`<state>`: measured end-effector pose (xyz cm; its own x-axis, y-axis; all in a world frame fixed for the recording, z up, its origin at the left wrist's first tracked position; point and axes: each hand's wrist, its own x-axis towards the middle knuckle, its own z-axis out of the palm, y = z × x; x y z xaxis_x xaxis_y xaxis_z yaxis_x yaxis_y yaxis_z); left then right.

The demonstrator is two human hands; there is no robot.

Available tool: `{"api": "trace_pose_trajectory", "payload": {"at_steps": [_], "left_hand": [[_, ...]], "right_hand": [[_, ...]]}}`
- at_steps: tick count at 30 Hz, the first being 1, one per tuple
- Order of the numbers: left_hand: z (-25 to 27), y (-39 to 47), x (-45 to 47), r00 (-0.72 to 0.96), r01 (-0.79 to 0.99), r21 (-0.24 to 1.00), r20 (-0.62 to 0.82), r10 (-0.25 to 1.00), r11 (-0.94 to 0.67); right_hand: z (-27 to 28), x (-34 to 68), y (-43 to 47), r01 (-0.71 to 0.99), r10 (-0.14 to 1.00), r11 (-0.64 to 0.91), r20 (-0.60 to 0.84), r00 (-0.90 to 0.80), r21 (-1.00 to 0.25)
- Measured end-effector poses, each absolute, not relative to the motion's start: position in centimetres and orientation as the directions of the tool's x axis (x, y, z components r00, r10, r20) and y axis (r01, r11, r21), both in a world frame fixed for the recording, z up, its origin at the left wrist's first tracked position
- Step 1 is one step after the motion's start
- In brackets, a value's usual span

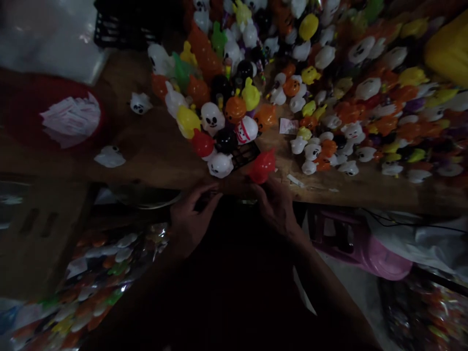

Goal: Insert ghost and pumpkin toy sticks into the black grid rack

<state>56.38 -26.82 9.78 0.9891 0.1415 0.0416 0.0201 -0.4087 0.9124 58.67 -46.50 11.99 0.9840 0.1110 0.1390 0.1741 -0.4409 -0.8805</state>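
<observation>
My right hand [276, 207] is at the table's front edge, its fingers closed at the base of a small red plastic figure [262, 166]. My left hand [192, 214] is just off the same edge, thumb and forefinger drawn together; whatever may be between them is too dark to make out. Between and beyond the hands stands a black plastic grid basket [245, 155] packed with toy figures. Among these are a white cat-like head [220, 165], a red one [202, 143], a white skull face [212, 118] and a yellow one [187, 122].
A large heap of Halloween figures [351, 112] covers the table's right side. On the left are a red bowl [22, 117] of paper slips [73, 119] and two loose white figures [140, 103]. Below are a cardboard box [36, 253], bagged figures [98, 273] and a pink stool [380, 256].
</observation>
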Motion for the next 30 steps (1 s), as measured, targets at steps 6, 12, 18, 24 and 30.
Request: {"api": "trace_pose_trajectory", "payload": {"at_steps": [6,12,18,24,30], "left_hand": [[9.6,-26.0,58.6,0.982,0.109,0.838,-0.008,0.188,-0.535],[10.2,-26.3,60.3,0.993,-0.07,0.702,0.118,0.018,-0.709],[10.3,-26.7,61.1,0.997,0.08,0.552,-0.064,0.054,-0.83],[10.7,-26.9,61.3,0.996,0.081,0.555,-0.078,0.045,-0.828],[10.5,-26.8,61.1,0.996,0.084,0.55,-0.083,0.046,-0.831]], "right_hand": [[11.1,59.5,-46.9,-0.025,-0.08,-0.366,0.004,0.997,-0.93],[10.9,59.8,-47.6,-0.002,-0.103,-0.389,0.042,0.994,-0.921],[10.2,59.6,-47.7,0.058,-0.049,-0.435,0.088,0.995,-0.898],[9.9,59.5,-48.3,0.276,0.027,-0.529,0.309,0.951,-0.803],[9.5,59.8,-49.4,0.268,0.03,-0.521,0.296,0.955,-0.811]]}}
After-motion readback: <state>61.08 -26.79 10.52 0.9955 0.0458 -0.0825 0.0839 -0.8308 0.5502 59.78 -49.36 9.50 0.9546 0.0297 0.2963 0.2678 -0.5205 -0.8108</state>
